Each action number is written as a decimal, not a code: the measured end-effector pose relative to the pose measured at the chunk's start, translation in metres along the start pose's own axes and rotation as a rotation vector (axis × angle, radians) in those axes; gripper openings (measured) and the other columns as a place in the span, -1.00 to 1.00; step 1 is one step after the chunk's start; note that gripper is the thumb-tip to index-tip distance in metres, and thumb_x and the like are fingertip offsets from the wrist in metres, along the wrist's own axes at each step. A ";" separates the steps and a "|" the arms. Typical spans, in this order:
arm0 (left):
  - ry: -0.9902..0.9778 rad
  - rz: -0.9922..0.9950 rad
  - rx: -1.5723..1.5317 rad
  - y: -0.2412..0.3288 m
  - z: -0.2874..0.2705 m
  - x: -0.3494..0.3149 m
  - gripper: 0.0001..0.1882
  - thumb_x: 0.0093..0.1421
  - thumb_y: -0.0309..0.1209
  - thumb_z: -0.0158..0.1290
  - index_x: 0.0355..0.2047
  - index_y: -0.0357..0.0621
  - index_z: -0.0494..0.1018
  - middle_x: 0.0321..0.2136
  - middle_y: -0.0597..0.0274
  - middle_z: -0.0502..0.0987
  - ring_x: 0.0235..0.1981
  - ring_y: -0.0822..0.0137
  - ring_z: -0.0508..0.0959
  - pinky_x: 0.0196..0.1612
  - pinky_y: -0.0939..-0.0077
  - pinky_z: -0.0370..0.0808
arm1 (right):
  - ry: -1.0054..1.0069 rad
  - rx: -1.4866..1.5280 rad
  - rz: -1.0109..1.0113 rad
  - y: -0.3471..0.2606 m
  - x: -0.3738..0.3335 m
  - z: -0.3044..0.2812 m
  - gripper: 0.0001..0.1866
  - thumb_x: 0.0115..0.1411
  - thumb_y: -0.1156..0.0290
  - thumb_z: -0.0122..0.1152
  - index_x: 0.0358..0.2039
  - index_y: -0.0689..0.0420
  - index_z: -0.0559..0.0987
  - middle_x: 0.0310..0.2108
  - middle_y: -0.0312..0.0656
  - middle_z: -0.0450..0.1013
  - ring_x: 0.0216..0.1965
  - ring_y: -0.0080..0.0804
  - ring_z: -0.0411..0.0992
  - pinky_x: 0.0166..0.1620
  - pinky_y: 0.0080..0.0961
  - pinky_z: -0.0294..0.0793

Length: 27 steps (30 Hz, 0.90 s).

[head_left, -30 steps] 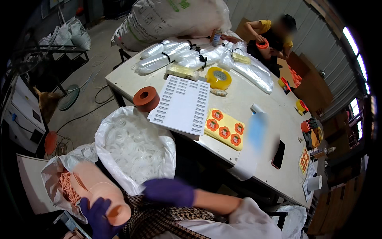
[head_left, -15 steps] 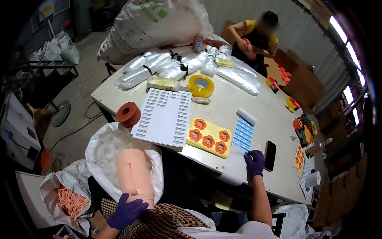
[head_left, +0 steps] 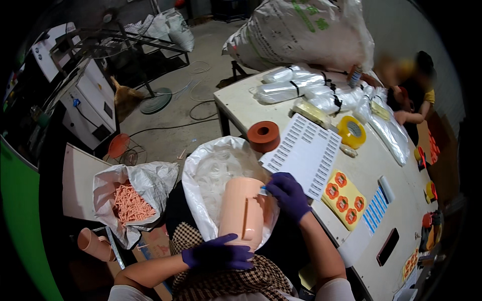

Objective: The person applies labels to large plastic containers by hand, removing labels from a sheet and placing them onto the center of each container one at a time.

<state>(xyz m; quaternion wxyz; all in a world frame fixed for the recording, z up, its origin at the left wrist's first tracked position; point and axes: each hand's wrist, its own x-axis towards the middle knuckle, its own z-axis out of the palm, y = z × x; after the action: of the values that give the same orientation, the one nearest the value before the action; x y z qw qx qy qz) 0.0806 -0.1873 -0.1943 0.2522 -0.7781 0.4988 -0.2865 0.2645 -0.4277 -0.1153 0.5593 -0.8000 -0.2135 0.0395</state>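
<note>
On my lap leans a peach plastic cylinder (head_left: 240,205) with a long raised, handle-like part on its side, its lower end toward me. My left hand (head_left: 218,252), in a purple glove, holds that lower end, thumb above the other fingers. Beside the upper right of the cylinder, my gloved right hand (head_left: 288,195) pinches a small blue sticker (head_left: 263,190) against or very near its wall. Behind the cylinder gapes a white sack (head_left: 196,173) of clear plastic parts. A sheet of blue stickers (head_left: 375,210) lies on the table to the right.
The white table (head_left: 321,228) carries a brown tape roll (head_left: 263,136), label sheets (head_left: 304,150), yellow sticker sheets (head_left: 346,200), clear tape (head_left: 351,132), a phone (head_left: 387,247) and bagged film. Left stand a sack of pink pieces (head_left: 131,203) and another peach cylinder (head_left: 95,245). A co-worker (head_left: 416,90) sits beyond.
My right hand has left the blue sticker sheet and come to the cylinder with a sticker. The cylinder has turned, its handle-like part now facing right. The view has swung left.
</note>
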 end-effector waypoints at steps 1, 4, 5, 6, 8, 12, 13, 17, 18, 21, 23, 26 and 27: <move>0.008 -0.053 -0.366 -0.009 -0.010 0.002 -0.49 0.39 -0.26 -0.14 0.34 0.25 0.18 0.31 0.34 0.28 0.28 0.35 0.35 0.39 0.16 0.14 | -0.057 -0.024 0.008 0.003 0.015 0.012 -0.84 0.19 0.38 0.26 -0.33 0.23 0.60 -0.28 -0.07 0.49 -0.13 -0.15 0.45 0.00 -0.32 0.43; 0.057 -0.092 -0.669 -0.018 -0.020 0.004 -0.43 0.33 -0.31 -0.09 0.33 0.47 0.18 0.27 0.47 0.34 0.25 0.45 0.38 0.34 0.11 0.18 | -0.172 -0.133 0.047 0.016 0.033 0.032 -0.84 0.20 0.39 0.27 -0.35 0.23 0.59 -0.30 -0.10 0.49 -0.16 -0.18 0.46 -0.04 -0.33 0.44; 0.074 -0.091 -0.657 -0.021 -0.021 0.005 -0.42 0.31 -0.32 -0.06 0.32 0.50 0.20 0.25 0.50 0.37 0.24 0.45 0.41 0.31 0.11 0.21 | -0.207 -0.224 0.069 0.017 0.035 0.036 -0.84 0.20 0.39 0.28 -0.34 0.24 0.59 -0.29 -0.12 0.49 -0.18 -0.21 0.47 -0.06 -0.35 0.44; 0.071 -0.104 -0.663 -0.021 -0.021 0.003 -0.42 0.31 -0.32 -0.06 0.32 0.50 0.20 0.25 0.50 0.37 0.24 0.45 0.41 0.31 0.11 0.21 | -0.221 -0.224 0.072 0.017 0.036 0.041 -0.84 0.20 0.39 0.28 -0.34 0.24 0.59 -0.29 -0.12 0.49 -0.18 -0.21 0.47 -0.06 -0.35 0.44; 0.112 -0.164 -0.797 -0.018 -0.020 0.003 -0.42 0.29 -0.32 -0.03 0.30 0.52 0.23 0.23 0.50 0.40 0.20 0.44 0.46 0.26 0.12 0.27 | -0.182 -0.226 0.097 0.016 0.033 0.044 -0.83 0.18 0.37 0.30 -0.36 0.22 0.58 -0.32 -0.09 0.47 -0.23 -0.14 0.47 -0.10 -0.31 0.45; 0.113 -0.100 -0.688 -0.016 -0.011 -0.002 -0.39 0.33 -0.29 -0.10 0.38 0.48 0.11 0.31 0.45 0.30 0.28 0.43 0.38 0.37 0.05 0.20 | -0.121 -0.418 -0.067 0.038 0.025 0.061 -0.67 0.11 0.28 0.35 -0.15 0.16 0.58 -0.26 -0.02 0.48 -0.21 -0.06 0.47 -0.09 -0.21 0.45; 0.075 -0.076 -0.711 -0.014 -0.008 -0.005 -0.39 0.32 -0.29 -0.10 0.36 0.49 0.13 0.30 0.44 0.30 0.27 0.41 0.38 0.37 0.04 0.21 | -0.069 -0.339 -0.011 0.040 0.024 0.061 -0.56 0.13 0.29 0.35 0.00 0.14 0.52 -0.26 -0.05 0.48 -0.22 -0.11 0.47 -0.10 -0.24 0.46; 0.019 -0.019 -0.706 -0.039 -0.013 -0.012 -0.40 0.27 -0.34 -0.01 0.29 0.50 0.22 0.20 0.43 0.34 0.21 0.36 0.41 0.30 0.03 0.32 | 0.015 -0.251 -0.157 0.036 0.017 0.043 -0.46 0.19 0.52 0.24 0.20 0.13 0.42 -0.12 -0.03 0.48 -0.11 -0.13 0.48 0.02 -0.32 0.47; 0.010 -0.188 -0.859 -0.047 -0.013 -0.014 -0.48 0.17 -0.28 0.12 0.15 0.34 0.30 0.03 0.35 0.39 0.08 0.26 0.45 0.16 0.08 0.38 | -0.008 -0.260 -0.302 0.015 0.012 0.032 -0.49 0.18 0.55 0.24 0.17 0.14 0.46 -0.10 -0.03 0.48 -0.07 -0.13 0.49 0.05 -0.32 0.47; 0.056 -0.684 -1.120 -0.062 -0.015 -0.023 -0.49 -0.03 -0.15 0.38 -0.14 -0.04 0.44 -0.29 0.16 0.47 -0.19 0.02 0.50 -0.08 0.18 0.48 | 0.172 -0.375 -0.438 -0.013 -0.005 -0.035 -0.56 0.07 0.66 0.31 0.01 0.14 0.57 -0.03 -0.01 0.50 -0.03 -0.11 0.52 -0.05 -0.36 0.56; 0.186 -1.007 -1.106 -0.066 -0.021 -0.032 -0.44 -0.08 -0.14 0.40 -0.17 -0.14 0.42 -0.25 0.06 0.45 -0.16 -0.05 0.47 -0.03 0.14 0.43 | 0.340 -0.507 -0.378 -0.010 0.009 -0.098 -0.63 0.07 0.63 0.29 -0.07 0.11 0.60 -0.10 -0.06 0.54 -0.12 -0.11 0.55 -0.11 -0.31 0.56; 0.550 -1.487 -1.407 -0.076 -0.017 -0.037 -0.49 -0.11 -0.14 0.41 -0.25 -0.06 0.43 -0.04 0.02 0.45 0.02 -0.03 0.46 0.13 0.09 0.38 | 0.435 -0.851 -0.204 0.046 0.034 -0.190 -0.64 0.14 0.51 0.22 -0.01 0.06 0.57 -0.12 -0.04 0.53 -0.11 0.00 0.52 -0.07 -0.23 0.54; 0.637 -1.484 -1.315 -0.087 -0.020 -0.033 -0.54 -0.12 -0.14 0.41 -0.31 0.00 0.44 0.03 -0.01 0.45 0.07 -0.05 0.46 0.18 0.06 0.36 | 0.381 -0.967 -0.134 0.068 0.039 -0.216 -0.61 0.13 0.46 0.21 0.02 0.01 0.56 -0.12 -0.06 0.53 -0.10 -0.03 0.52 -0.07 -0.20 0.53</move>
<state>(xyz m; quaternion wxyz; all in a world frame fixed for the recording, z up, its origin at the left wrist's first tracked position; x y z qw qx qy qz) 0.1103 -0.1260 -0.1270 -0.6046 -0.7616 -0.0039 -0.2332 0.3851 -0.6217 -0.0902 0.1563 -0.9444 -0.1528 -0.2456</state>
